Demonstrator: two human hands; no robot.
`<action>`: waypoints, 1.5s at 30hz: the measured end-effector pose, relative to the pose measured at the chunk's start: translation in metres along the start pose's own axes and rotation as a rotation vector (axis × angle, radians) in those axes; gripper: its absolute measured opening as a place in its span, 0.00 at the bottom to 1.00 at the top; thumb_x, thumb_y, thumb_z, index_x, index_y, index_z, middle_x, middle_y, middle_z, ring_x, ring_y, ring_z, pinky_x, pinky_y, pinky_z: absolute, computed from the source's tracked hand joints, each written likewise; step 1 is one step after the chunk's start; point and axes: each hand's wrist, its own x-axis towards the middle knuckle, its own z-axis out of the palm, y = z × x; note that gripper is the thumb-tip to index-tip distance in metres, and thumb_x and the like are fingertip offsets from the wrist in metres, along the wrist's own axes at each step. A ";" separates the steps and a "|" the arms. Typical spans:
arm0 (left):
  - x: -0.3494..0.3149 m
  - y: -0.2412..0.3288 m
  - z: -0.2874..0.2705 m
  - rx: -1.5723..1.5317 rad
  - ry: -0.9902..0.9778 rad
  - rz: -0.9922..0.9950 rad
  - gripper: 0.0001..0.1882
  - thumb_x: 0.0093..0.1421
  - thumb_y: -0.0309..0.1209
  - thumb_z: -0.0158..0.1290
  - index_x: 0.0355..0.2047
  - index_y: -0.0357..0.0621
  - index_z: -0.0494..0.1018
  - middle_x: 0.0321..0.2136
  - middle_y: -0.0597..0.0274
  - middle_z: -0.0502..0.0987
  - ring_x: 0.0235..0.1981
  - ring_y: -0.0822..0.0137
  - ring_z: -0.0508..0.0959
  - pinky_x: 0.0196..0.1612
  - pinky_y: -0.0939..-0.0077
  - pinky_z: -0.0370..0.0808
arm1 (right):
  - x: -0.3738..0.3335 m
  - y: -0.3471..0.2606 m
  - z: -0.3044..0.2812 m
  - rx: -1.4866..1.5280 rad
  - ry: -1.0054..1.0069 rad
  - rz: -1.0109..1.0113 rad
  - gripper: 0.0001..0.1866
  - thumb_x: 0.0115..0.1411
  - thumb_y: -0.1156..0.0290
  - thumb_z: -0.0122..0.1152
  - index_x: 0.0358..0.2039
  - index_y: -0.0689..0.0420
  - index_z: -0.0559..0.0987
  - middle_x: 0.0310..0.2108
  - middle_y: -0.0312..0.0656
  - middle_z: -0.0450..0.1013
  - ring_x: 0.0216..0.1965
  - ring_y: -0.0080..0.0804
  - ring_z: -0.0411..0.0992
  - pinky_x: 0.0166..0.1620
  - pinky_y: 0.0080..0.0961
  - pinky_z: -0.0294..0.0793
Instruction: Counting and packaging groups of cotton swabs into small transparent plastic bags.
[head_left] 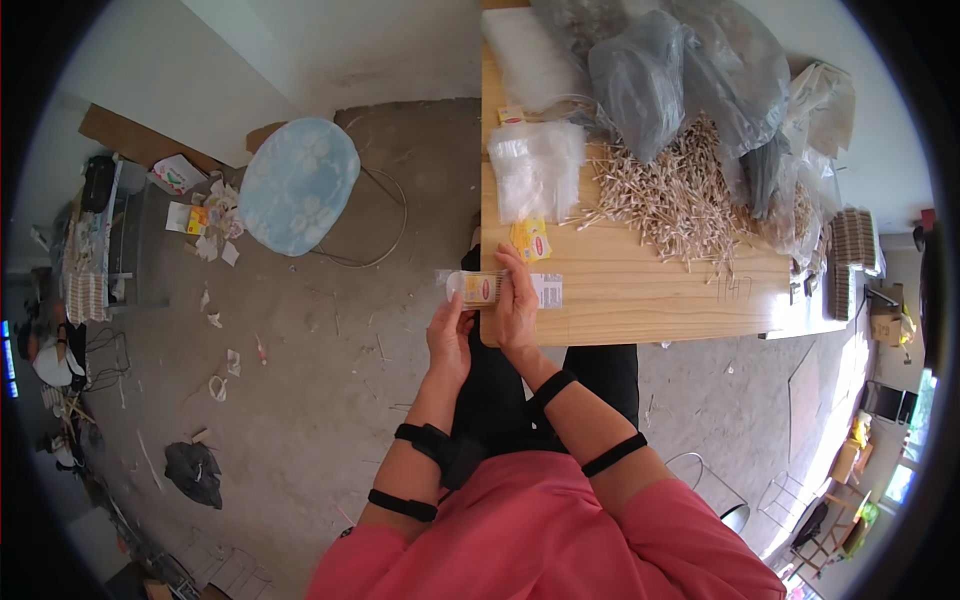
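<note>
Evidently, the work in hand is bagging: both hands are at one pack (482, 289), a bundle of sticks with a yellow label inside clear film, and the step looks like settling or closing that wrapping. The pack is at the near left corner of the surface (650, 312), overlapping its left edge in view; whether it touches the wood, I cannot tell. Its long axis runs left to right across the person's front, close to level, with the round white end pointing left, the stick ends toward the right and loose film reaching beyond the white end. The left hand (449, 338) pinches the pack near that white end, thumb against fingers. The right hand (517, 308) has its fingers close together and fairly straight against the other end; its thumb is unclear, so I cannot tell whether it pinches too. As I judge it, the next move calls for a steady left hold while the right fingers straighten and tuck the film without bending the sticks. Just beyond the right hand lie yellow cards (530, 241), then clear bags (538, 172), with loose swabs (665, 190) heaped to their right.
</note>
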 end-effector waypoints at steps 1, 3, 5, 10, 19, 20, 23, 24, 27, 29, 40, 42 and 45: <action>0.002 -0.006 0.000 0.026 -0.012 0.061 0.18 0.62 0.46 0.59 0.45 0.48 0.76 0.37 0.69 0.77 0.33 0.77 0.73 0.38 0.84 0.66 | 0.000 -0.001 0.000 0.032 -0.007 0.019 0.18 0.63 0.86 0.42 0.50 0.61 0.74 0.57 0.50 0.69 0.60 0.49 0.66 0.62 0.33 0.64; 0.000 -0.010 0.005 -0.005 -0.068 0.097 0.19 0.61 0.39 0.62 0.47 0.43 0.76 0.38 0.68 0.79 0.36 0.76 0.76 0.41 0.80 0.71 | -0.001 -0.002 -0.004 0.051 -0.022 0.051 0.17 0.64 0.85 0.42 0.51 0.61 0.73 0.57 0.49 0.69 0.60 0.48 0.66 0.62 0.33 0.64; 0.003 -0.012 0.013 -0.001 -0.016 0.084 0.20 0.60 0.38 0.63 0.48 0.42 0.76 0.40 0.66 0.79 0.38 0.75 0.77 0.43 0.78 0.73 | 0.000 -0.002 -0.003 0.041 -0.050 0.033 0.16 0.65 0.84 0.42 0.50 0.61 0.74 0.57 0.49 0.69 0.60 0.47 0.67 0.62 0.32 0.64; -0.001 -0.018 0.032 0.034 0.094 0.068 0.21 0.58 0.36 0.65 0.48 0.37 0.76 0.43 0.62 0.80 0.41 0.72 0.79 0.46 0.76 0.76 | -0.001 -0.007 -0.002 0.030 -0.032 0.069 0.15 0.67 0.82 0.41 0.50 0.62 0.73 0.58 0.49 0.69 0.60 0.45 0.66 0.63 0.31 0.62; -0.003 -0.016 0.038 0.319 0.113 0.096 0.22 0.59 0.36 0.64 0.48 0.33 0.75 0.43 0.59 0.80 0.40 0.70 0.79 0.44 0.77 0.76 | -0.001 -0.011 0.001 -0.043 -0.005 0.062 0.15 0.66 0.82 0.40 0.50 0.62 0.72 0.57 0.50 0.69 0.59 0.50 0.67 0.62 0.34 0.64; -0.004 -0.017 0.035 0.175 0.119 0.149 0.21 0.60 0.36 0.64 0.47 0.33 0.76 0.42 0.58 0.80 0.40 0.71 0.79 0.44 0.77 0.77 | -0.001 -0.011 0.002 -0.064 -0.008 0.049 0.15 0.66 0.82 0.40 0.50 0.62 0.72 0.57 0.50 0.69 0.59 0.50 0.67 0.62 0.34 0.64; -0.001 -0.017 0.033 0.009 0.130 0.209 0.20 0.60 0.36 0.63 0.46 0.33 0.76 0.42 0.58 0.80 0.39 0.71 0.80 0.43 0.77 0.77 | 0.001 -0.010 0.000 -0.035 -0.013 0.061 0.16 0.66 0.82 0.40 0.51 0.62 0.72 0.57 0.50 0.69 0.59 0.50 0.66 0.62 0.34 0.64; -0.003 -0.017 0.033 -0.013 0.141 0.218 0.19 0.61 0.37 0.62 0.45 0.33 0.77 0.41 0.58 0.80 0.39 0.71 0.80 0.44 0.76 0.77 | 0.000 -0.010 -0.001 -0.037 -0.014 0.065 0.16 0.66 0.82 0.40 0.51 0.62 0.72 0.57 0.50 0.69 0.59 0.50 0.66 0.62 0.34 0.64; -0.008 -0.014 0.040 0.130 0.146 0.129 0.19 0.61 0.37 0.62 0.45 0.34 0.77 0.41 0.58 0.81 0.39 0.71 0.80 0.43 0.76 0.77 | 0.000 -0.008 0.001 0.019 -0.021 0.093 0.16 0.66 0.82 0.40 0.51 0.62 0.72 0.58 0.50 0.69 0.60 0.48 0.66 0.62 0.34 0.63; -0.010 -0.011 0.043 0.177 0.141 0.101 0.19 0.61 0.37 0.62 0.45 0.33 0.77 0.41 0.58 0.81 0.39 0.71 0.80 0.43 0.76 0.77 | -0.001 -0.009 0.006 0.113 0.013 0.124 0.16 0.66 0.81 0.40 0.52 0.61 0.72 0.58 0.50 0.69 0.60 0.47 0.67 0.63 0.33 0.62; -0.007 -0.013 0.040 0.341 0.142 0.089 0.19 0.60 0.36 0.63 0.45 0.31 0.77 0.40 0.56 0.81 0.39 0.70 0.80 0.42 0.76 0.76 | -0.005 -0.016 0.007 0.226 -0.067 0.141 0.20 0.68 0.79 0.37 0.57 0.61 0.70 0.63 0.51 0.64 0.65 0.45 0.62 0.66 0.34 0.57; -0.005 -0.014 0.039 0.207 0.132 0.116 0.20 0.60 0.36 0.63 0.45 0.32 0.76 0.42 0.56 0.80 0.40 0.70 0.79 0.43 0.75 0.76 | -0.005 -0.017 0.003 0.185 0.025 0.141 0.21 0.67 0.79 0.37 0.60 0.62 0.66 0.64 0.52 0.62 0.66 0.46 0.59 0.67 0.35 0.56; -0.003 -0.016 0.039 0.161 0.093 0.104 0.20 0.59 0.35 0.64 0.46 0.33 0.76 0.43 0.58 0.79 0.42 0.70 0.78 0.45 0.74 0.75 | -0.014 -0.019 -0.006 0.127 0.157 0.148 0.24 0.67 0.79 0.39 0.64 0.64 0.62 0.66 0.54 0.58 0.68 0.46 0.55 0.68 0.36 0.54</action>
